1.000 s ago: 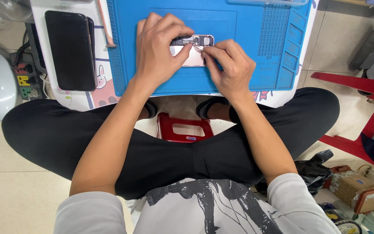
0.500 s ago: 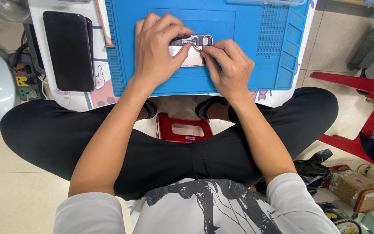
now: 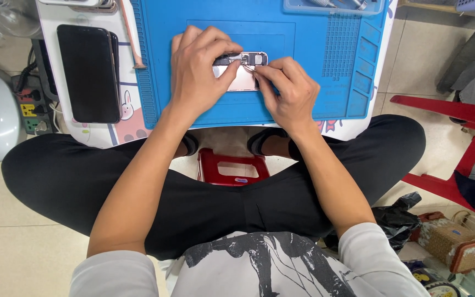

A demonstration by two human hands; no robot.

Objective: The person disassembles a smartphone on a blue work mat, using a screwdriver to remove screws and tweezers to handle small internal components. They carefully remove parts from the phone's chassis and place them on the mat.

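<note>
Two hands meet over the small opened phone body with its pale pinkish back and dark component strip (image 3: 241, 70), which lies on the blue silicone work mat (image 3: 314, 33) straight ahead of us, near the mat's middle. Its long axis appears to run away from us, though most of it is covered, with the dark strip crossing the far end left to right. Our left hand (image 3: 196, 69) arches over the left side, fingers curled, thumb and forefinger pinching the strip's left end. Our right hand (image 3: 288, 91) comes in from the right, fingertips pressed together at the strip's right part; whether they grip a tiny piece we cannot tell. Both hands touch it, equally close. Off left, a black slab phone (image 3: 86, 71) lies on the white table edge (image 3: 83, 135).
</note>
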